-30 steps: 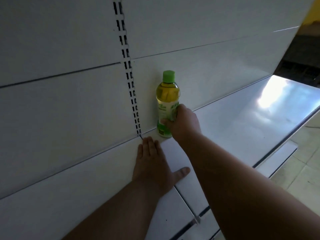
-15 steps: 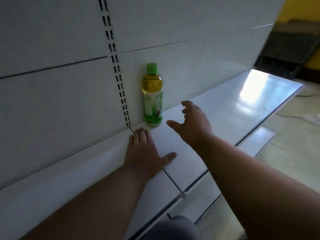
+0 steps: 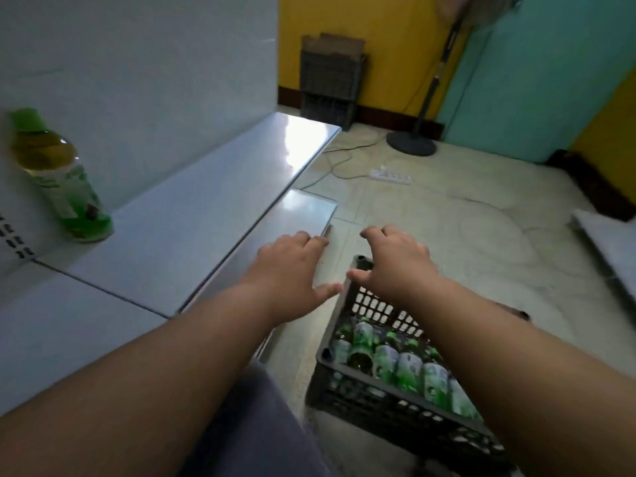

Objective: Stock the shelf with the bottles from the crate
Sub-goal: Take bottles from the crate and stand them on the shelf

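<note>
One bottle [image 3: 58, 177] is standing on the shelf [image 3: 192, 215] at 9 o'clock. Many bottles are remaining in the crate [image 3: 389, 404] at 5 o'clock. The left hand [image 3: 289, 266] and right hand [image 3: 395, 259] are hovering empty, fingers relaxed.

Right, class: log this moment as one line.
left hand: open, empty | right hand: open, above crate | green-capped bottle: upright on shelf

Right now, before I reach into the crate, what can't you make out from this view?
- Bottles in the crate: the right arm covers part of the load, so no full count.
- Bottle on the shelf: blurred, label unreadable.
- Crate's near right corner: cut off by the head view's lower edge.
- Right hand fingertips: curled out of sight.
</note>
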Demonstrator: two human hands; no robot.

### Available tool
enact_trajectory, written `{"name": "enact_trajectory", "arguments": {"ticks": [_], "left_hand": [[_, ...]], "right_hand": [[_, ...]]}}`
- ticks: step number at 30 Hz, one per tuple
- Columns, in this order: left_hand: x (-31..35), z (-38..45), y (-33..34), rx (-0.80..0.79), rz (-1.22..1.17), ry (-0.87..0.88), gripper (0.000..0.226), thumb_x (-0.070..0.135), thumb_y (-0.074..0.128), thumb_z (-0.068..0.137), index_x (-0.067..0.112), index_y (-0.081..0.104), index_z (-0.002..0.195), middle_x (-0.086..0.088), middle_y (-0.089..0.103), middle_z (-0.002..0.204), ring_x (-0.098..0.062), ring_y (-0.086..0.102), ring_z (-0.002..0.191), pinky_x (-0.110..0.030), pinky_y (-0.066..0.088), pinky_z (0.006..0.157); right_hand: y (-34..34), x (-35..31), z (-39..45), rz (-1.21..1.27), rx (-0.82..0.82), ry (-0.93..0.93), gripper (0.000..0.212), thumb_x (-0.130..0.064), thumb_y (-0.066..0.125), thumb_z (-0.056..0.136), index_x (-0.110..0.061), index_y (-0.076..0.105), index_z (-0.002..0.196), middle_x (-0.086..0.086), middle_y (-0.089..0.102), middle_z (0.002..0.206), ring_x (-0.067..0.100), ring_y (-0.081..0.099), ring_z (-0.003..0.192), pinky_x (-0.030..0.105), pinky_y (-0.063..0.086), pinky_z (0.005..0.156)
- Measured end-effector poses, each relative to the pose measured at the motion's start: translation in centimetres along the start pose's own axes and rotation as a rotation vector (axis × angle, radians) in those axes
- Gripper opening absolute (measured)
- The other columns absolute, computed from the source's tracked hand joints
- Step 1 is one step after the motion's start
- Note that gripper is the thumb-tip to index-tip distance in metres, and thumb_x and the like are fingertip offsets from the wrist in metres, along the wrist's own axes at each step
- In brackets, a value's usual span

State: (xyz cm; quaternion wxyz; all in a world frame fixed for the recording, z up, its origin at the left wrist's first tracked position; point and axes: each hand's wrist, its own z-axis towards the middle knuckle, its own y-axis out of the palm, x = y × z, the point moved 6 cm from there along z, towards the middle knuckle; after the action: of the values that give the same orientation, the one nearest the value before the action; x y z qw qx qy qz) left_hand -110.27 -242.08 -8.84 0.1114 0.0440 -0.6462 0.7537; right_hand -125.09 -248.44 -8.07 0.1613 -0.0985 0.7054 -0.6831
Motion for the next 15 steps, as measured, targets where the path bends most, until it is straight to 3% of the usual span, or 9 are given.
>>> {"name": "enact_trajectory", "arguments": {"ticks": [5,10,13,15], "left_hand": [[6.4,3.0,7.4,-0.165,0.008,0.091,0.073,0.068,0.050,0.088,0.027,0.036,0.146,0.000,0.049,0.137,-0.023,0.047,0.124,-0.042,0.042,0.103],[7.2,4.6,17.4,-0.346,0.042,0.084,0.068,0.066,0.049,0.089,0.028,0.039,0.144,-0.001,0.049,0.135,-0.022,0.047,0.122,-0.039,0.043,0.101],[6.0,5.1,22.4,-0.435,0.040,0.065,0.075,0.068,0.048,0.089,0.026,0.033,0.150,-0.003,0.039,0.150,-0.023,0.037,0.137,-0.041,0.034,0.113],[5.0,5.8,24.7,-0.449,0.083,0.071,0.082,0.070,0.043,0.090,0.024,0.023,0.155,-0.005,0.023,0.162,-0.025,0.020,0.148,-0.043,0.019,0.122]], "right_hand": [[3.9,9.1,-2.3,0.048,-0.042,0.152,0.073,-0.060,0.066,0.083,-0.028,0.039,0.143,0.003,0.049,0.137,0.026,0.045,0.127,0.047,0.039,0.103],[13.1,15.4,-2.4,0.133,-0.222,0.294,0.077,-0.060,0.068,0.082,-0.025,0.039,0.143,0.005,0.049,0.138,0.027,0.047,0.127,0.049,0.045,0.103],[18.5,17.1,-1.2,0.213,-0.317,0.361,0.077,-0.058,0.069,0.082,-0.023,0.039,0.144,0.006,0.050,0.137,0.027,0.050,0.124,0.046,0.050,0.098],[21.7,17.8,0.1,0.268,-0.366,0.394,0.075,-0.055,0.069,0.084,-0.022,0.040,0.144,0.007,0.051,0.137,0.028,0.051,0.123,0.045,0.051,0.096]]}}
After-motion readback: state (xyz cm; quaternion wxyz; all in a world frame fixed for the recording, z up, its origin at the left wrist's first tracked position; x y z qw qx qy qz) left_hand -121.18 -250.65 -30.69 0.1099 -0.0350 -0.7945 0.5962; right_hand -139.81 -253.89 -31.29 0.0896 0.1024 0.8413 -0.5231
